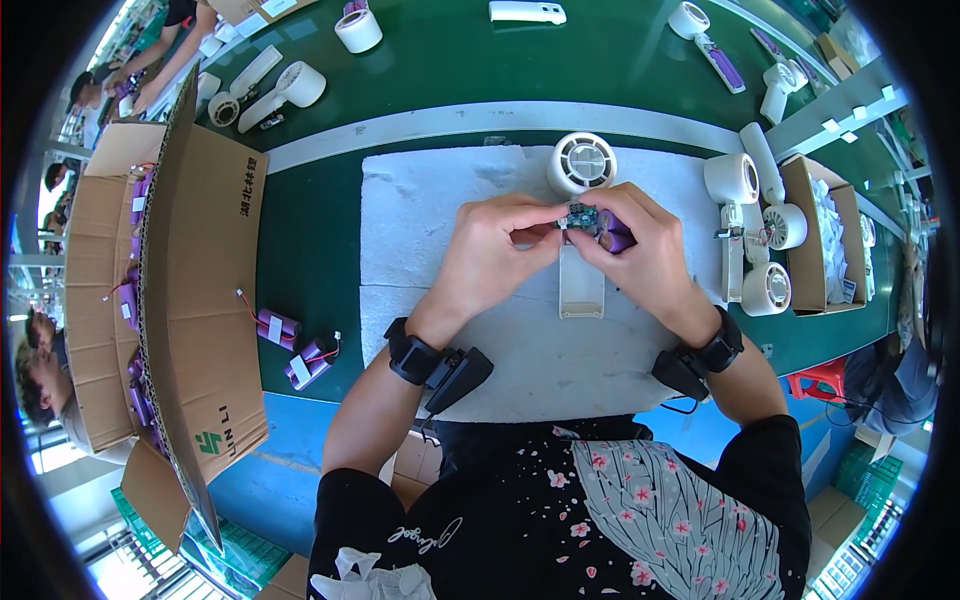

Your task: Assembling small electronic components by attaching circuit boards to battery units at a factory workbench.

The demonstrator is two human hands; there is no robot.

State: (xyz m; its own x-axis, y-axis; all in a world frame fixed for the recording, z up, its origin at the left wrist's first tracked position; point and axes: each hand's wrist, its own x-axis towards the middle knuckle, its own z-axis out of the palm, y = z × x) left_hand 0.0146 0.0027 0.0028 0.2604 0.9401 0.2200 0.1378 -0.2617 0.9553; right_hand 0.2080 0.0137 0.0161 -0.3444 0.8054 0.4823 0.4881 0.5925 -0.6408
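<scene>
Above the pale foam mat [450, 370], both hands meet at a small green circuit board [580, 216]. My left hand [500, 250] pinches the board's left edge, where a small white connector shows. In my right hand [640, 240], the fingers are closed around a purple battery pack [614, 232] and touch the board's right side. Directly beneath lies a white handheld fan, its round grilled head [583, 163] beyond my fingers and its open handle shell [582, 290] pointing toward me. My fingers hide the join between head and handle.
Left stands a tall cardboard box [210, 300] with purple battery packs; two more packs [300, 350] lie beside it. Several white fan parts [765, 288] and a small carton [825, 240] sit right. A metal rail [420, 125] crosses behind the mat. Other people work at far left.
</scene>
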